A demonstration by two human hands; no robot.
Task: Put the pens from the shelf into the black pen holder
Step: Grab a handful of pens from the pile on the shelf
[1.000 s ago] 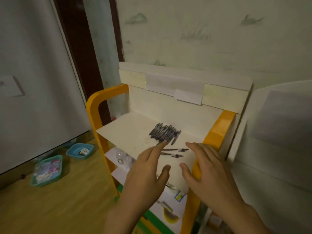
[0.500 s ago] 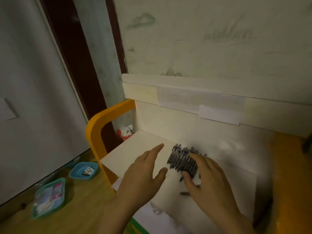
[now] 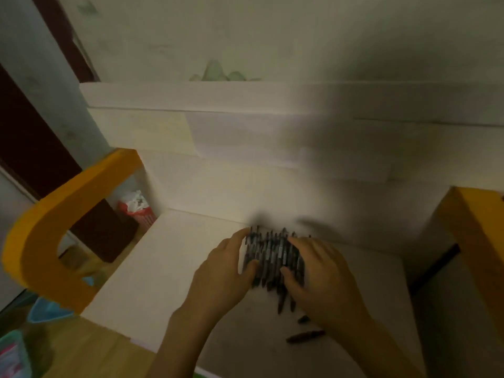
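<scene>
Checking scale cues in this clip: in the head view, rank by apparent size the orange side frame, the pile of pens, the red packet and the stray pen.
Largest to smallest as they look:
1. orange side frame, though it is nearer the camera
2. pile of pens
3. red packet
4. stray pen

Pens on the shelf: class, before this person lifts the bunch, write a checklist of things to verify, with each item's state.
1. Left hand against the left side of the pen pile: ok.
2. Right hand over the pile's right side: ok.
3. All pens gathered: not ok, a stray pen lies apart on the shelf, near the front.
4. Fingers firmly closed round the pile: cannot tell, blurred.
5. Black pen holder within reach: cannot tell, not in view.
</scene>
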